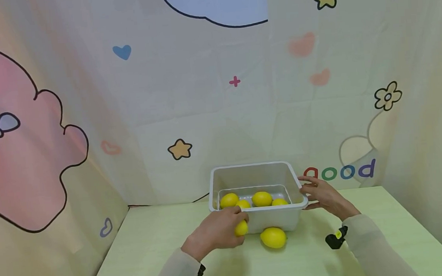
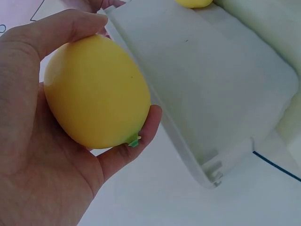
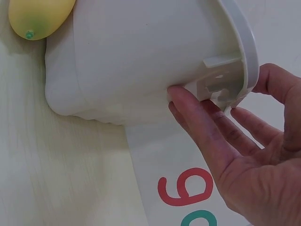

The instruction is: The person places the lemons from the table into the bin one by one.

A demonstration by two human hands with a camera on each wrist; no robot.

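Observation:
In front of the bin's near left side, my left hand (image 1: 222,229) grips a yellow lemon (image 2: 96,92), its thumb over one side and fingers curled round the other. A green stem tip shows on this lemon. The white plastic bin (image 1: 274,218) stands on the table with several lemons (image 1: 262,199) inside. My right hand (image 1: 324,197) holds the bin's right end by the rim. In the right wrist view, its fingers (image 3: 188,106) reach under the rim to the side wall. Another lemon (image 1: 273,238) lies on the table, close before the bin's front wall.
The pale green table (image 1: 166,229) ends at the back against a hanging cloth (image 1: 251,127) printed with stars, hearts and the word "good". The bin stands close to this cloth. Side cloths hang at left and right.

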